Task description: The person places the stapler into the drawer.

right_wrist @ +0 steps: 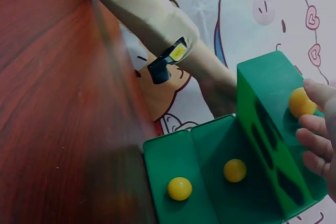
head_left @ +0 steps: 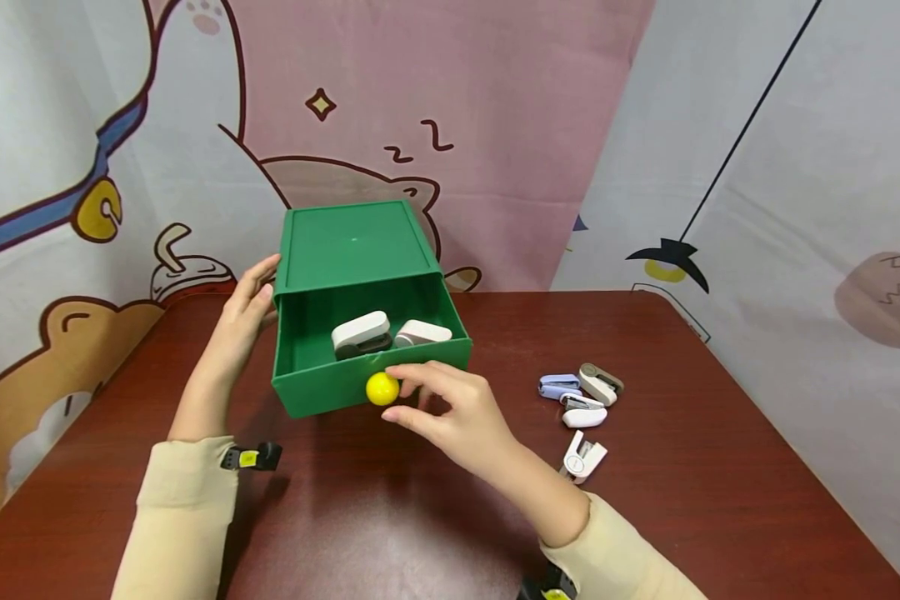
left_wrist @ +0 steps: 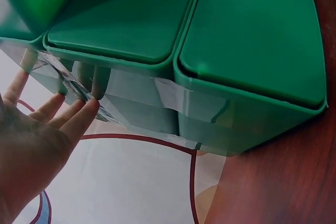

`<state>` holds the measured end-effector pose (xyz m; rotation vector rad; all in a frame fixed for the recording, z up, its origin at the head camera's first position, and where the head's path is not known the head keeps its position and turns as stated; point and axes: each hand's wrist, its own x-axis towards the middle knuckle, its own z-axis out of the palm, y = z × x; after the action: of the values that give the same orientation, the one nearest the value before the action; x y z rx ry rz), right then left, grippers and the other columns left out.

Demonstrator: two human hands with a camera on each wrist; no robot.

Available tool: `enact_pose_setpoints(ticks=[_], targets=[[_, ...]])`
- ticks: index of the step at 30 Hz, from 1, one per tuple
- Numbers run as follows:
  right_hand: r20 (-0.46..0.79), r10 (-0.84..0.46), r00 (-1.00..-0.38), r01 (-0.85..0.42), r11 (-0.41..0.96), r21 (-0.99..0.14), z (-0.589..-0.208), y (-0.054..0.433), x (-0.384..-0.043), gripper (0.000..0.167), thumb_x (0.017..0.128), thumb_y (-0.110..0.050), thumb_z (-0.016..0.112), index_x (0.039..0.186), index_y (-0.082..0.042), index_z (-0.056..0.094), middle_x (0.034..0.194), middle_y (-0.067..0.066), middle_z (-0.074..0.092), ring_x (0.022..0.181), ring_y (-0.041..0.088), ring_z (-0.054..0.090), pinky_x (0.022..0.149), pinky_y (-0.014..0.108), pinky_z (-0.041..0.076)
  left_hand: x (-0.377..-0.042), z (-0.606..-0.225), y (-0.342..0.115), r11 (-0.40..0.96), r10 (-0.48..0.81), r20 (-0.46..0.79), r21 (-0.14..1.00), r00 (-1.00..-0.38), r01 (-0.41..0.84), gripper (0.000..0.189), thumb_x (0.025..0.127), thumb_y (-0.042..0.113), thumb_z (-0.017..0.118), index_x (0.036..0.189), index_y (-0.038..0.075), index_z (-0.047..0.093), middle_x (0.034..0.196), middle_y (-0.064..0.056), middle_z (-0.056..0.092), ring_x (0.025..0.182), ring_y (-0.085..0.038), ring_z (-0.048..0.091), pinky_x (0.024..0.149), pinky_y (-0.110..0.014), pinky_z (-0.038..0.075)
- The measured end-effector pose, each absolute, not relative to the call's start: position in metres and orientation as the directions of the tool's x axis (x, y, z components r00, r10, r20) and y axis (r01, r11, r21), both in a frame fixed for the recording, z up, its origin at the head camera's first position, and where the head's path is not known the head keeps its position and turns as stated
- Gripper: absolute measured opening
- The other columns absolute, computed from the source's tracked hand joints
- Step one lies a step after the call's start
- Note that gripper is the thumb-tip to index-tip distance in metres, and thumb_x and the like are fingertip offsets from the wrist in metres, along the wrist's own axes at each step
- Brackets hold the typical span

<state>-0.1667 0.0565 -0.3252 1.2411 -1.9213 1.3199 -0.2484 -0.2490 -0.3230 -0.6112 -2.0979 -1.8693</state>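
A green drawer cabinet (head_left: pixel 352 242) stands on the table, its top drawer (head_left: pixel 315 393) pulled out toward me. Inside that drawer lie a white-and-dark stapler (head_left: pixel 362 332) and a white-and-grey stapler (head_left: pixel 422 333). My right hand (head_left: pixel 457 408) is at the drawer's round yellow knob (head_left: pixel 382 388), index finger at its top and thumb just below. The right wrist view also has this knob (right_wrist: pixel 302 103) between the fingertips. My left hand (head_left: pixel 246 304) rests straight fingers against the cabinet's left side, where the left wrist view has clear tape (left_wrist: pixel 173 94) across the stacked units.
To the right on the brown table (head_left: pixel 645 517) lie a lavender stapler (head_left: pixel 558 385), a grey-brown stapler (head_left: pixel 602 383) and white staplers (head_left: pixel 583 457). Two lower drawers with yellow knobs (right_wrist: pixel 234 170) are closed. A cartoon-printed curtain (head_left: pixel 510 142) hangs behind the table.
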Motion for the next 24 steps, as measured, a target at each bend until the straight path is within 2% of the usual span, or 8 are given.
enact_pose_setpoints(ticks=[6, 14, 24], targets=[[0.732, -0.407, -0.546, -0.828, 0.129, -0.546, -0.333, 0.052, -0.165, 0.044, 0.073, -0.008, 0.083, 0.114, -0.006, 0.066, 0.089, 0.004, 0.069, 0.07, 0.005, 0.06, 0.063, 0.021, 0.051, -0.249, -0.323, -0.249, 0.086, 0.133, 0.458, 0.878, -0.879, 0.471, 0.049, 0.104, 0.024, 0.04, 0.151, 0.015, 0.03, 0.15, -0.014, 0.028, 0.122, -0.018, 0.044, 0.092, -0.028, 0.04], [0.754, -0.356, -0.551, -0.823, 0.082, -0.563, -0.335, 0.044, -0.168, 0.04, 0.073, 0.0, 0.082, 0.11, -0.005, 0.067, 0.084, 0.004, 0.068, 0.065, 0.004, 0.061, 0.058, 0.022, 0.052, -0.248, -0.323, -0.249, 0.098, 0.128, 0.448, 0.882, -0.885, 0.461, 0.049, 0.104, 0.025, 0.04, 0.151, 0.015, 0.031, 0.151, -0.013, 0.028, 0.123, -0.02, 0.044, 0.094, -0.032, 0.039], [0.718, -0.349, -0.602, -0.789, 0.124, -0.601, -0.326, 0.032, -0.182, 0.034, 0.077, -0.007, 0.08, 0.108, -0.006, 0.068, 0.081, 0.002, 0.068, 0.062, 0.003, 0.061, 0.057, 0.022, 0.051, -0.248, -0.323, -0.248, 0.068, 0.125, 0.46, 0.88, -0.879, 0.47, 0.049, 0.104, 0.023, 0.04, 0.151, 0.013, 0.031, 0.149, -0.014, 0.029, 0.12, -0.017, 0.046, 0.089, -0.022, 0.042]])
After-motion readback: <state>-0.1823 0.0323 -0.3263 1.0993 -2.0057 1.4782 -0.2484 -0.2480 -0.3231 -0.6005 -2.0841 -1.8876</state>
